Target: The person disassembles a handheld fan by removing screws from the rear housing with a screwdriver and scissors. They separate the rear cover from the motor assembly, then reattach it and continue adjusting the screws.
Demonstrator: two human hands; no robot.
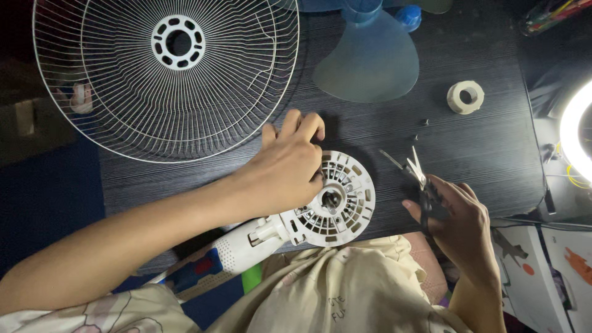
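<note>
While your left hand (287, 166) lies palm-down with curled fingers over the white plastic fan motor housing (333, 200), gripping its upper left rim, your right hand (459, 216) is closed around the dark handles of a pair of pliers (419, 179), whose thin metal tips stand slightly apart and point up and to the left. The housing is a round, moulded disc with slotted vents in rings and a dark hole at its centre; it rests near the front edge of the table (481, 142), a dark surface with a fine wood-grain texture. From the housing a white neck (243, 246) runs down and left, perforated with small dots, and carries blue and red buttons; its lower end is hidden behind your forearm and clothing.

Farther back on the left lies the fan guard (166, 77), a round white wire grille of thin radiating spokes with a solid plastic hub pierced by slots; its left part hangs past the table edge. Beside it, at the top centre, sits a translucent blue fan blade (370, 61), smooth and broad, with the rest of the blade set cut off by the frame. A small roll of white tape (465, 97) lies to the right, and two tiny dark parts (423, 122), too small to identify, lie between the tape and the pliers. At the top right a clear container (552, 13) holds coloured pens, partly out of view. A bright ring light (573, 132) is cut off at the right edge.
</note>
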